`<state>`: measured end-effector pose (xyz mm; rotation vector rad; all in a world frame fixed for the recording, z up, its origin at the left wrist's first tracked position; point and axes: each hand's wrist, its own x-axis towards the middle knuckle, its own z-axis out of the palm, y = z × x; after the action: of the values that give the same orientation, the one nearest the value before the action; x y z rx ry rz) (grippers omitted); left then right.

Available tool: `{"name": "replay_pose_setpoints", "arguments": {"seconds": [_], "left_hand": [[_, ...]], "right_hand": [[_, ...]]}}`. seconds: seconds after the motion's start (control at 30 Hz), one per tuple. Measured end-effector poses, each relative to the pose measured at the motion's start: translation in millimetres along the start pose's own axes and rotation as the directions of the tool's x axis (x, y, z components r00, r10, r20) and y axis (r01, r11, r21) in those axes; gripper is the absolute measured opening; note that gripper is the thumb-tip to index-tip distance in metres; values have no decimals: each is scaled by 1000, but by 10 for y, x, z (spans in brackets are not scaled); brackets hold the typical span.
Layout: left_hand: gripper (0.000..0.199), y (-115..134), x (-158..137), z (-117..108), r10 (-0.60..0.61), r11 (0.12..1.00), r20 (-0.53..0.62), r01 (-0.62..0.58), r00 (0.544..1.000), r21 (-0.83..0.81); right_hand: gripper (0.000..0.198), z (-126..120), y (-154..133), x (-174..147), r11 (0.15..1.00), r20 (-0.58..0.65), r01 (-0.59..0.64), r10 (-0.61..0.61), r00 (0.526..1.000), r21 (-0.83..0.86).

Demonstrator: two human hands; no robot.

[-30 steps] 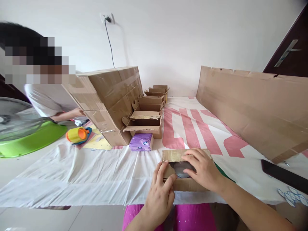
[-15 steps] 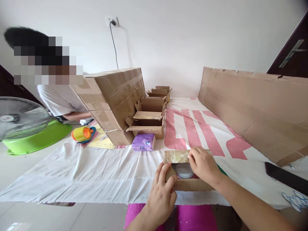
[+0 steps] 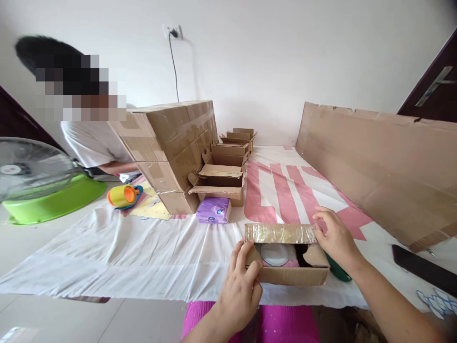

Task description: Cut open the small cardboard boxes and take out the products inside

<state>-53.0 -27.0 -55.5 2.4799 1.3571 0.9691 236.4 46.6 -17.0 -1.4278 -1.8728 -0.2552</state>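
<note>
A small cardboard box [image 3: 293, 276] lies on the cloth in front of me, its top open. A taped flap [image 3: 278, 233] stands along its far edge, and a fold-in end flap [image 3: 316, 256] shows at the right. Inside are a round whitish lid-like thing [image 3: 274, 255] and something pink. My left hand [image 3: 240, 281] is closed on the box's left end, fingertips on that end's flap. My right hand [image 3: 335, 236] is at the far right corner, loosely curled with the thumb against the taped flap's end. Part of a dark green object [image 3: 337, 267] shows beneath my right wrist.
Several open cardboard boxes [image 3: 223, 183] stand in a row beside stacked taped cartons [image 3: 178, 143]. A purple tissue pack [image 3: 213, 210] lies before them. At right are a cardboard panel [image 3: 371, 166] and phone [image 3: 424, 269]; at left, a yellow-orange toy [image 3: 122, 195], green-based fan [image 3: 57, 200] and person [image 3: 93, 147].
My right hand has slid from the middle of the taped flap to its right end, uncovering the box's right side. My left hand keeps its hold. The view has shifted slightly.
</note>
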Motion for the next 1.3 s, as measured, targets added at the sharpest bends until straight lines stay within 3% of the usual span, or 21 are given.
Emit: {"name": "replay_pose_setpoints", "arguments": {"seconds": [0.17, 0.37, 0.5, 0.6, 0.73, 0.77, 0.83, 0.97, 1.07, 1.3], "left_hand": [[43, -11, -1, 19, -8, 1000, 5, 8, 1000, -23], [55, -126, -60, -18, -97, 979, -10, 94, 995, -182], [45, -187, -31, -66, -157, 942, -14, 145, 988, -302], [54, -198, 23, -125, -212, 906, 5, 199, 977, -375], [91, -222, 61, -261, -69, 942, 168, 120, 983, -314], [92, -236, 62, -294, -27, 950, 218, 93, 976, -297], [75, -273, 64, -339, 11, 953, 253, 67, 967, -296], [20, -327, 98, -313, -54, 928, 109, 90, 993, -361], [32, -313, 158, -226, -125, 915, 24, 125, 992, -383], [44, -241, 229, -97, -242, 918, -50, 212, 969, -335]], "right_hand": [[27, -178, 83, -195, 993, -48, 29, -23, 999, 119], [19, -202, 187, -569, 969, 19, -172, 171, 985, 175], [19, -165, 149, -737, 960, 52, -201, 195, 980, 197], [16, -180, 89, -792, 960, 55, -212, 205, 977, 183], [11, -231, 48, -819, 958, 95, -160, 141, 985, 239], [13, -241, 48, -825, 956, 94, -122, 100, 991, 266], [21, -249, 56, -839, 953, 105, -38, 7, 994, 300], [28, -221, 68, -869, 953, 168, 12, -66, 984, 303], [7, -184, 28, -844, 947, 130, -32, -10, 991, 320], [16, -142, -88, -739, 934, 81, -80, 55, 995, 348]]}}
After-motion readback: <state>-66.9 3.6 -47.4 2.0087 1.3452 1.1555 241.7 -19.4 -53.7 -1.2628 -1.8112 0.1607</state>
